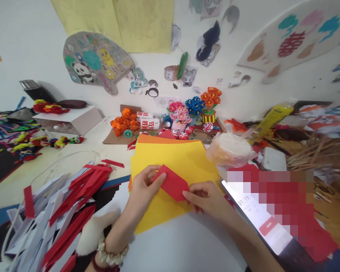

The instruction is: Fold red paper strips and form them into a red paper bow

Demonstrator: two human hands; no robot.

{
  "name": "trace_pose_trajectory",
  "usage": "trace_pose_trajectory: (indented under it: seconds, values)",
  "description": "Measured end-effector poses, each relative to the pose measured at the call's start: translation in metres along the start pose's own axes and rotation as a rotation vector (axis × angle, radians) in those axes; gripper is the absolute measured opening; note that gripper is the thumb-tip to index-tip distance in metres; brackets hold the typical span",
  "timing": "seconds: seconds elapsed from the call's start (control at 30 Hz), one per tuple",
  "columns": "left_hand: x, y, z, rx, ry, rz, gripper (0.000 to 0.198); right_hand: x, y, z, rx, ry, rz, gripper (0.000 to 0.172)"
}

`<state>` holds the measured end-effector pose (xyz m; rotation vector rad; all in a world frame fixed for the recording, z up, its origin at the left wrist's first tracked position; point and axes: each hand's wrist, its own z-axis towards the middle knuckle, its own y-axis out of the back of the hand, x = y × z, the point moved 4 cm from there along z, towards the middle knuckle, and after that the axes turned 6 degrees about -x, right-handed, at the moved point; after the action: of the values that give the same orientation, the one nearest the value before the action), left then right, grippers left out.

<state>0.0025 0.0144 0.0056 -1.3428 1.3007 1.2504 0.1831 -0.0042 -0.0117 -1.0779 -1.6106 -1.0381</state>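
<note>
A folded piece of red paper (172,183) with angled corners is stretched between my two hands, above a stack of yellow paper (175,153). My left hand (147,183) pinches its upper left end between thumb and fingers. At the lower right end, the thumb and fingers of my right hand (205,198) grip it. Orange sheets (170,140) show at the back edge of the yellow stack. White paper (187,241) lies under and in front of it. The fingertips behind the red paper are partly hidden.
Red and white paper strips (70,204) are piled at the left. A lit phone (260,219) lies at the right beside red paper (325,241). A bagged cup (229,147) stands behind the phone. Flower crafts (194,107) and a fallen bottle (151,122) line the wall.
</note>
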Motion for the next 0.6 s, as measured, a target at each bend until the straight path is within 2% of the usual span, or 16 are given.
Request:
trace_pose_trajectory:
  seconds: [0.1, 0.17, 0.2, 0.33, 0.4, 0.5, 0.6]
  values:
    - [0.000, 0.005, 0.000, -0.101, 0.031, -0.078, 0.038, 0.001, -0.005, -0.002, -0.015, 0.018, -0.015, 0.047]
    - [0.001, 0.010, 0.002, -0.151, 0.000, -0.044, 0.035, 0.002, -0.008, -0.002, 0.007, 0.047, -0.044, 0.048]
    - [0.002, 0.012, 0.003, -0.162, -0.024, 0.005, 0.033, 0.003, -0.008, -0.002, -0.024, 0.057, -0.063, 0.048]
    - [0.005, 0.013, 0.007, -0.123, -0.140, 0.269, 0.024, 0.002, 0.010, -0.004, -0.405, 0.074, -0.122, 0.041]
    - [0.004, 0.009, 0.007, -0.094, -0.183, 0.378, 0.022, 0.002, 0.016, -0.005, -0.499, 0.112, -0.164, 0.038]
    - [0.004, -0.002, 0.005, -0.014, -0.235, 0.487, 0.021, 0.006, 0.013, -0.009, -0.529, 0.310, -0.337, 0.027]
    - [0.009, -0.011, 0.004, 0.025, -0.284, 0.561, 0.021, 0.010, -0.004, -0.010, -0.447, 0.567, -0.580, 0.024]
